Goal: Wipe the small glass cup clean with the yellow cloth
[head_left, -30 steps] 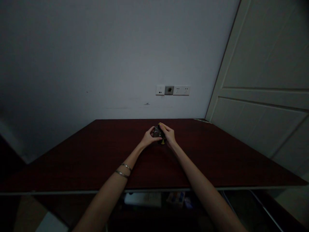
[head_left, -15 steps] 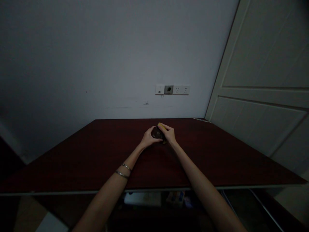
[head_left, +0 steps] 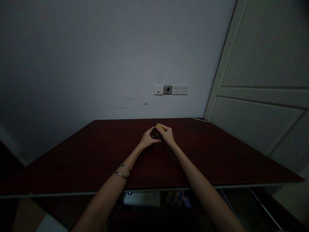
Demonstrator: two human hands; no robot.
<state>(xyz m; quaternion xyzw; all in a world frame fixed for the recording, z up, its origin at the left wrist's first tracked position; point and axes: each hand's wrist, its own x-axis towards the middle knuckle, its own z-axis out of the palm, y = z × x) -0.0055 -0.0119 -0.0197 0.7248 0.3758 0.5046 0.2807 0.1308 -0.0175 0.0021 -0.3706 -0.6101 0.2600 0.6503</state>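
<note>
Over the middle of the table, both hands are closed around a small dark jar [head_left: 155,134] with a yellow lid [head_left: 160,127]. My left hand [head_left: 146,139] wraps the dark, shiny body from the left, thumb on the near side. From the right, my right hand [head_left: 168,134] grips the yellow lid, its fingers over the top. The jar looks tilted, lid end to the right. Its contents are too dark to make out, and my fingers hide part of it. Two bangles [head_left: 123,171] circle my left forearm.
The dark red tabletop [head_left: 96,154] reaches back to a pale wall [head_left: 108,58] with a row of sockets [head_left: 171,90]. A white panelled door [head_left: 260,74] stands at the right. Below the front edge, a shelf holds a white flat thing [head_left: 142,199] and a colourful box [head_left: 175,197].
My right hand has turned slightly on the yellow lid, and more of the lid's top shows. Both hands keep hold of the jar in nearly the same place. The view has shifted slightly.
</note>
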